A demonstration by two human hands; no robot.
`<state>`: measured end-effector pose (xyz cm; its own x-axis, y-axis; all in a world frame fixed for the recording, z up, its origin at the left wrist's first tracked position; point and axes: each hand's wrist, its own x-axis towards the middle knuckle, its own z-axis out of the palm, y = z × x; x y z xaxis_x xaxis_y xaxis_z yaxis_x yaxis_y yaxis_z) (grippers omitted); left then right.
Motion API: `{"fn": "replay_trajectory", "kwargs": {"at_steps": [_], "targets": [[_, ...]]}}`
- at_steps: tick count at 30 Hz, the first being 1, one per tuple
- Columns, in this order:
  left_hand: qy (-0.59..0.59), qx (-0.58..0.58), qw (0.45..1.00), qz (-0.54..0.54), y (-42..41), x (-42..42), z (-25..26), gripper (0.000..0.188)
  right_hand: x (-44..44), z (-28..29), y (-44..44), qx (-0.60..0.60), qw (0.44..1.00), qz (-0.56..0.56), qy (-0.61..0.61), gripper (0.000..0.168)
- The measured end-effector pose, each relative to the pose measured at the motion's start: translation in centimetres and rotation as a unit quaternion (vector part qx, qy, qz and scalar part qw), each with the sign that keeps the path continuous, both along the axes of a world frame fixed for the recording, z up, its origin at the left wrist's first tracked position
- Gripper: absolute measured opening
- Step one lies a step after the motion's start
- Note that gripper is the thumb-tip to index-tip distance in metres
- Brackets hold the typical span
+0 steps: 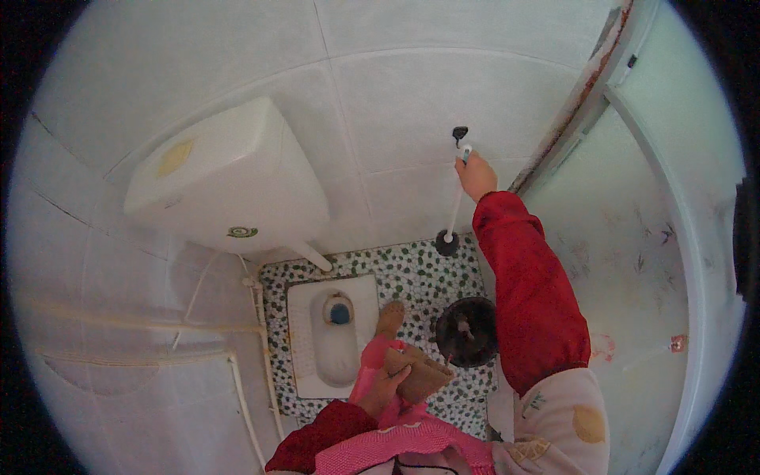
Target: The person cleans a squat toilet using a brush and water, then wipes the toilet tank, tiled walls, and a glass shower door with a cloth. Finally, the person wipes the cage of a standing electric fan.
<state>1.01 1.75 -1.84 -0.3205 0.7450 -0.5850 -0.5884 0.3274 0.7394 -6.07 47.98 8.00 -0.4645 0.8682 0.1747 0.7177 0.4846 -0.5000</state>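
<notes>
My right hand point(477, 174), in a red sleeve cover, grips the top of a white-handled brush or plunger point(454, 214) beside a black wall hook point(460, 133). The handle runs down to a dark round base point(447, 243) near the foot of the wall. Low in front of my body, my left hand point(383, 389) holds a brown cloth or sponge-like piece point(418, 377); its exact kind cannot be told. Pink clothing lies around and below that hand.
A white squat toilet point(303, 338) is set in the pebble-patterned floor point(415, 273). Above it hangs a white cistern point(231, 178). A black bin point(466, 331) stands near my right side, by a pale door point(623, 237). Pipes point(267, 356) run along the left wall.
</notes>
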Motion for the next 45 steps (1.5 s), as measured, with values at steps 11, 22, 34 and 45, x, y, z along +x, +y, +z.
{"fn": "replay_trajectory", "kwargs": {"at_steps": [11,22,34,45], "targets": [[0.006,-0.01,1.0,0.021,1.1,-2.3,1.8,0.039,-1.2,-0.4,-0.1,0.008,1.0,-0.001,0.002,0.042],[0.053,-0.009,0.999,0.008,-0.5,-2.9,2.3,0.036,-2.6,-1.0,-0.1,0.0,0.998,-0.019,0.053,0.041],[0.03,-0.043,0.998,0.036,-1.7,-2.3,1.5,0.044,-2.6,-3.2,2.0,0.001,0.998,-0.036,0.046,0.051],[-0.032,-0.018,0.997,0.067,-3.5,0.3,-0.3,0.044,2.1,-5.7,-3.6,-0.115,0.978,0.124,0.123,0.048]]}}
